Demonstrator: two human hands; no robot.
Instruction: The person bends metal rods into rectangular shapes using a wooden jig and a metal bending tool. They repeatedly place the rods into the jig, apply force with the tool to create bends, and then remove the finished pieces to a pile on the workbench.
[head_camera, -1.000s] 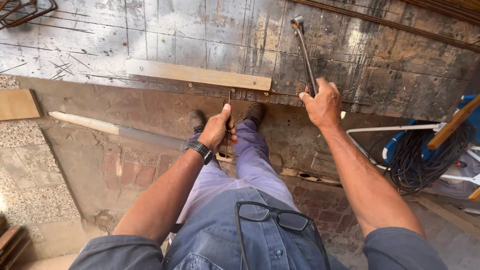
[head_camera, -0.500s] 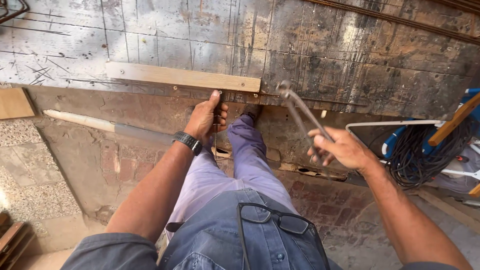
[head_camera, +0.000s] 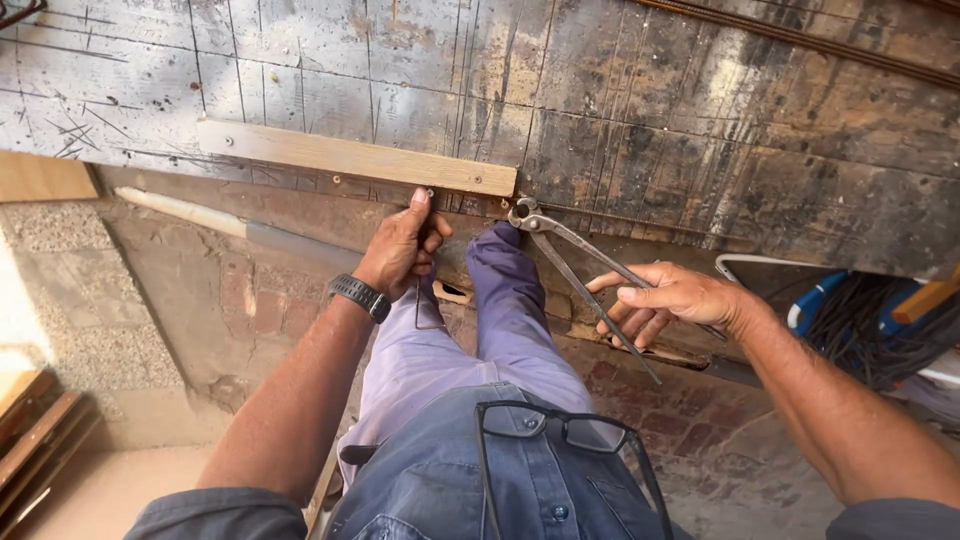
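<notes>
Pincers (head_camera: 590, 285) sit clasped by their handles in my right hand (head_camera: 670, 300), long axis slanting up-left, head beside the wooden batten's (head_camera: 355, 158) end; left hand (head_camera: 400, 250) fingertips press there, nearer.

**Worn formwork deck above a brick and concrete floor**

Stretching across the top: a dark, scratched plywood formwork panel (head_camera: 700, 120), catching warm sunlight. Lying screwed along its lower edge, a pale wooden batten (head_camera: 350, 158). Running diagonally at upper right, thin steel rebar (head_camera: 800, 40). Showing below: a stained brick floor (head_camera: 700, 420) and rough pebbled concrete blocks (head_camera: 60, 290). Resting at the left, a pale pipe (head_camera: 180, 212). Sitting coiled at the right, dark cable (head_camera: 870, 340). Stacking up at lower left, wooden planks (head_camera: 30, 440).
</notes>
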